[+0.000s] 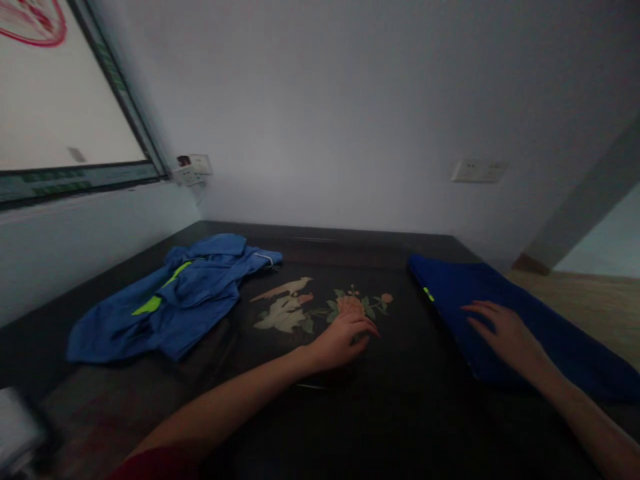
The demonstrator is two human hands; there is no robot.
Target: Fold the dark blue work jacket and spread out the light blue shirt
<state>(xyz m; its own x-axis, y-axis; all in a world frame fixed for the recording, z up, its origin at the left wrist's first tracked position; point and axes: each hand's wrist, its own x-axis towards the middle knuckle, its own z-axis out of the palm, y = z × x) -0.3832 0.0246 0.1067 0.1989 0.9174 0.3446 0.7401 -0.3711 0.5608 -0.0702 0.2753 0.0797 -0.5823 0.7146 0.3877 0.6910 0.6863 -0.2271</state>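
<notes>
My left hand (345,340) reaches over the middle of a dark table, its fingers apart and nothing in them. Beneath it, a painted bird-and-flower picture (285,313) decorates the tabletop. On the right, my right hand (500,333) is above or on a folded bright blue cloth (450,287) with a small yellow-green strip on its left edge; whether it touches is unclear. The right fingers are spread and hold nothing. To the left lies a crumpled blue garment (200,287) with a yellow-green stripe and a white cord, away from both hands.
The dark table (400,413) backs onto a pale wall with a socket plate (477,171) on the right and more sockets (193,170) at the left corner. A window frame (80,180) borders the left. A blurred pale object (17,427) sits at lower left.
</notes>
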